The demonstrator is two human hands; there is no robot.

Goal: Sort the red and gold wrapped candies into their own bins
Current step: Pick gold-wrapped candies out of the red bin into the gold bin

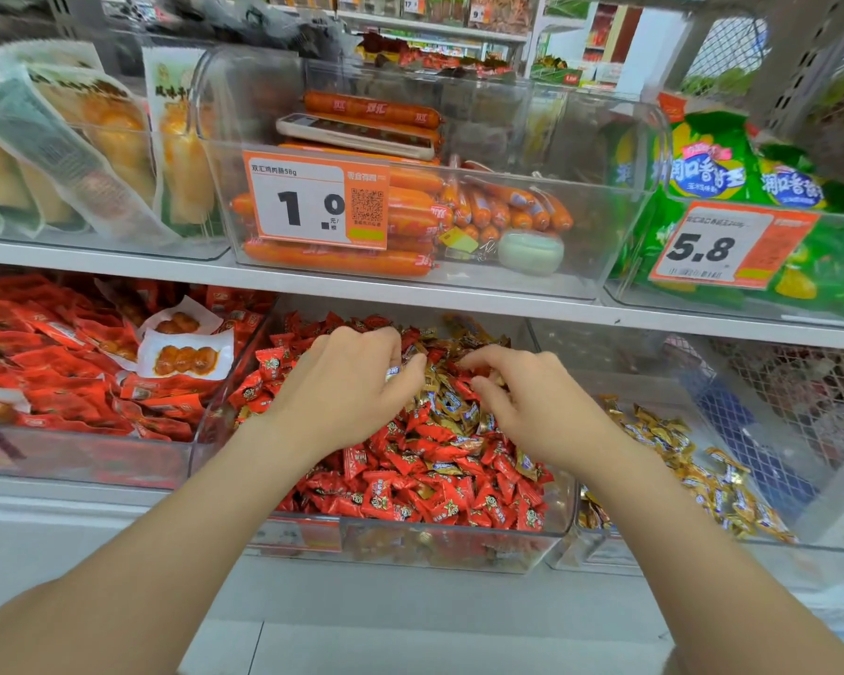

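A clear middle bin (459, 543) on the lower shelf holds a heap of red wrapped candies (410, 489) with gold wrapped candies (449, 397) mixed in near the back. Both hands are down in that heap. My left hand (347, 382) has curled fingers pinching a gold candy at its fingertips. My right hand (522, 397) curls its fingers into the gold candies, and what it holds is hidden under the fingers. To the right, another clear bin (800, 538) holds only gold candies (678, 455).
Left of the middle bin stands a bin of red snack packets (69, 362). The upper shelf (313, 280) overhangs the bins and carries a sausage bin (410, 216) with a price tag, pale packets at left and green bags (732, 187) at right.
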